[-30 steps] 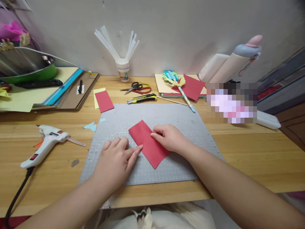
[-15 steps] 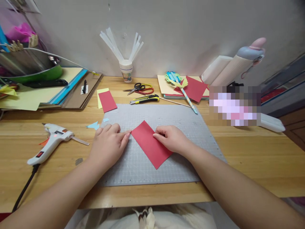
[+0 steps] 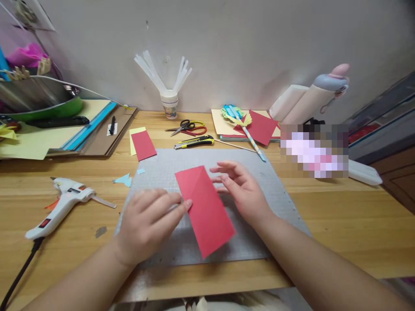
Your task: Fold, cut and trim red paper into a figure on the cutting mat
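Observation:
A red paper rectangle (image 3: 205, 209) with a fold crease is held a little above the grey cutting mat (image 3: 259, 172). My left hand (image 3: 149, 224) pinches its left edge between thumb and fingers, and it is slightly blurred by motion. My right hand (image 3: 241, 190) hovers just right of the paper with its fingers spread and nothing in them.
A white glue gun (image 3: 61, 199) with a black cord lies left of the mat, with blue scraps (image 3: 125, 179) near it. Behind are a small red card (image 3: 142, 144), scissors (image 3: 186, 126), a utility knife (image 3: 193, 141), a cup of glue sticks (image 3: 169, 103), stacked papers (image 3: 253, 123) and a pan (image 3: 39, 97).
The red paper came up off the mat and turned more upright. My left hand took hold of its left edge. My right hand let go and spread its fingers.

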Motion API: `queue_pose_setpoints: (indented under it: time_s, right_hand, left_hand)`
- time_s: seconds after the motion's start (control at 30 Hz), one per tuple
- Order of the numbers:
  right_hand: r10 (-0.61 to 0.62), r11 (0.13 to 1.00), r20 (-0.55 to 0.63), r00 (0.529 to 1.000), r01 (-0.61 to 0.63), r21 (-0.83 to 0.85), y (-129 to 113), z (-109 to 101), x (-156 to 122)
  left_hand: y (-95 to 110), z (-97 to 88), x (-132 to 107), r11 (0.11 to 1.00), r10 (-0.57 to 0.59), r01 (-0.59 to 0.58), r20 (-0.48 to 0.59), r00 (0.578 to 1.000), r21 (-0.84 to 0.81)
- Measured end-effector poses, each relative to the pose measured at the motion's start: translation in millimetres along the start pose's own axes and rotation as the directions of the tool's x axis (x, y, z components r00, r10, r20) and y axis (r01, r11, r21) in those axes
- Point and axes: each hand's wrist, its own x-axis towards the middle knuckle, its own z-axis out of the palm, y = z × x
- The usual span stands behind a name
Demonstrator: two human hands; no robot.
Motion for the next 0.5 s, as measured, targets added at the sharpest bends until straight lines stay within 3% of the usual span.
queue_pose_setpoints:
  time_s: [0.03, 0.1, 0.2, 0.37, 0.5]
  right_hand:
    - [0.049, 0.999, 0.019, 0.999, -0.049, 0.005, 5.8, -1.5, 4.0]
    - [0.070, 0.997, 0.011, 0.997, -0.070, -0.040, 17.4, -6.1, 12.4]
    - [0.049, 0.989, -0.022, 0.999, -0.052, -0.140, 26.5, -14.7, 20.5]
    - [-0.004, 0.949, 0.072, 0.997, 0.026, -0.315, 13.0, -20.6, 16.8]
    - [-0.060, 0.897, 0.208, 0.976, 0.144, -0.419, -8.7, -16.7, 6.8]
  left_hand:
    - [2.1, 0.2, -4.3, 0.990, 0.090, -0.097, 0.075, 0.993, 0.098]
    - [8.3, 2.7, -11.2, 0.971, 0.120, -0.170, 0.275, 0.954, 0.166]
    - [15.9, 7.8, -15.2, 0.989, 0.051, -0.111, 0.462, 0.885, 0.103]
    - [16.1, 17.8, -10.3, 0.996, -0.050, 0.080, 0.450, 0.891, -0.047]
    - [17.0, 29.7, -5.2, 0.950, -0.209, 0.292, 0.475, 0.855, -0.107]
